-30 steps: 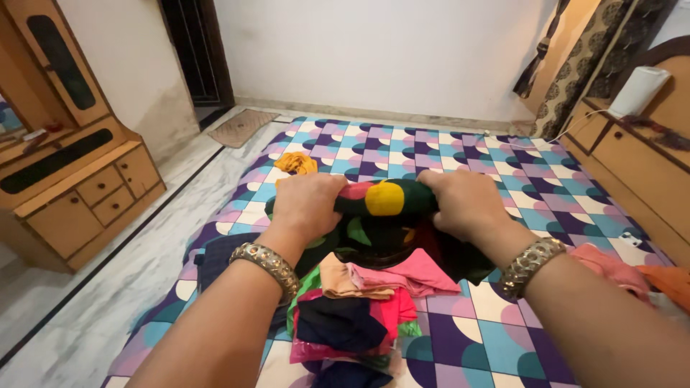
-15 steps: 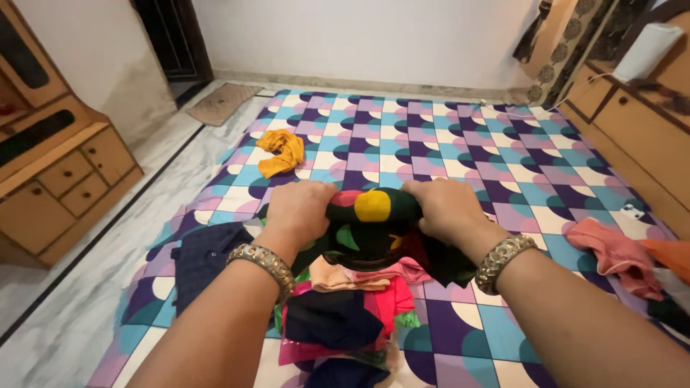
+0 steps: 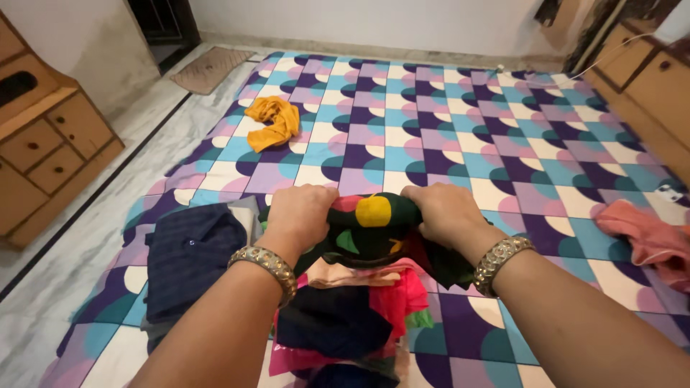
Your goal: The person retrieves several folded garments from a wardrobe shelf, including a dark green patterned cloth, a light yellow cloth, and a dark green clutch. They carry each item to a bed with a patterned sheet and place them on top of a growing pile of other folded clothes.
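Dark green cloth [image 3: 374, 226] with big coloured spots, a yellow one on top, is bunched between both hands at the far end of a pile of folded clothes [image 3: 352, 316] on the patterned bedsheet [image 3: 445, 136]. Left hand [image 3: 302, 214] has its fingers [image 3: 320, 195] curled tight over the cloth's left end; right hand [image 3: 444, 212] is clenched the same way on the right end, knuckles up, so the cloth sits gripped from both sides. Each wrist carries a gold bangle [image 3: 266, 262].

Just under the cloth lie a peach piece, a pink piece and a navy one, stacked loosely and partly overlapping. A dark blue shirt [image 3: 190, 259] lies flat to the left of the pile, a yellow garment [image 3: 273, 123] is crumpled well away toward the far side, and a pink garment [image 3: 647, 237] sits at the right edge. A wooden cabinet [image 3: 43, 144] stands on the marble floor to the left.

My judgement: the pile looks soft and uneven, so pressing or tugging the bundle could tip or drag the upper layers sideways. The bunched grip may also let the cloth's folds loosen, since its lower edges hang free.
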